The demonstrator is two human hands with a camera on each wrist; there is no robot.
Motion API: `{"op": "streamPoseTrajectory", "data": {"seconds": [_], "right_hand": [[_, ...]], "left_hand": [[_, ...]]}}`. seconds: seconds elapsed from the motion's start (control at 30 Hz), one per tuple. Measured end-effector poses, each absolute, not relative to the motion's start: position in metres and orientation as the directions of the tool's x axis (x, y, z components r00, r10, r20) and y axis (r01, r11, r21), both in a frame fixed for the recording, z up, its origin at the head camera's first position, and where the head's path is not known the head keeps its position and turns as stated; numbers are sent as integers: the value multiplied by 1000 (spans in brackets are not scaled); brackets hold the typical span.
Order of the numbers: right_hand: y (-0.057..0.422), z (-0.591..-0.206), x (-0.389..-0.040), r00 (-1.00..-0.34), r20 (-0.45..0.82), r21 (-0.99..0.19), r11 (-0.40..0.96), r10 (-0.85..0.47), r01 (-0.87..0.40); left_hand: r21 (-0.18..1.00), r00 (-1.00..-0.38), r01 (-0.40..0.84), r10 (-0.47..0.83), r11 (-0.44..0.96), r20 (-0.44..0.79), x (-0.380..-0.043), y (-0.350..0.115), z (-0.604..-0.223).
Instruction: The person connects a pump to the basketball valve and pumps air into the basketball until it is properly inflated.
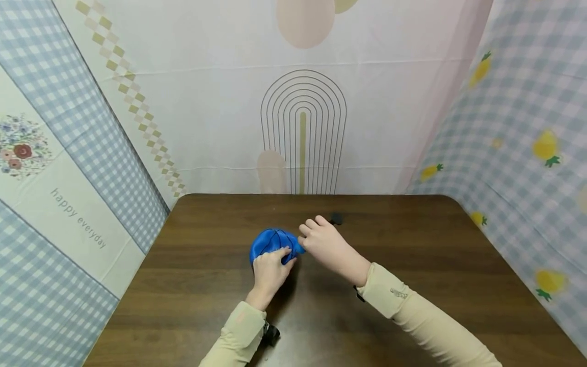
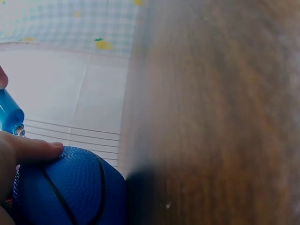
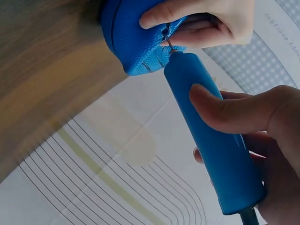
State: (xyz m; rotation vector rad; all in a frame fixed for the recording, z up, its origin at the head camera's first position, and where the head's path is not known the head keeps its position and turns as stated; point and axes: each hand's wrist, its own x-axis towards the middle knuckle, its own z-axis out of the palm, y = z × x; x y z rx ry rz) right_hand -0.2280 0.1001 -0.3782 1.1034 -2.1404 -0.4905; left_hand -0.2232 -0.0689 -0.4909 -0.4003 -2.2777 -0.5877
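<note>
A blue rubber ball (image 1: 263, 240) with black seam lines looks soft and partly caved in; it sits on the table. My left hand (image 1: 270, 275) pinches it between thumb and fingers around the spot where a thin metal needle (image 3: 169, 43) meets the ball. That needle sticks out of the tip of a blue hand pump (image 3: 211, 136). Around the pump's barrel curls my right hand (image 3: 276, 117), thumb on the near side. Beyond the right hand in the head view, the pump's dark handle (image 1: 337, 219) shows. In the left wrist view, only the pump's tip end appears.
The brown wooden table (image 1: 206, 295) has rounded far corners. Patterned cloths hang behind it and on both sides, the back cloth (image 1: 220, 117) meeting the far edge. A small black camera (image 1: 270, 335) is strapped at the left wrist.
</note>
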Motion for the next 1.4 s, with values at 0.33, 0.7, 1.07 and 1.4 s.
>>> {"op": "streamPoseTrajectory", "data": {"seconds": [0.33,0.7,1.07,1.4], "right_hand": [[87,-384,-225,-423,384,639,567,-821,-520],[79,-386,-223,-457,353,665,563,-816,-491],[73,-387,-224,-477,314,686,543,-821,-484],[74,-390,-226,-475,293,691,527,-830,-495]], "left_hand": [[309,-692,443,102,842,715,-226,-70,-491],[332,-727,421,96,844,680,-226,-70,-492],[335,-717,433,94,837,691,-227,-71,-491],[327,-706,456,113,828,699,-229,-70,-494]]}}
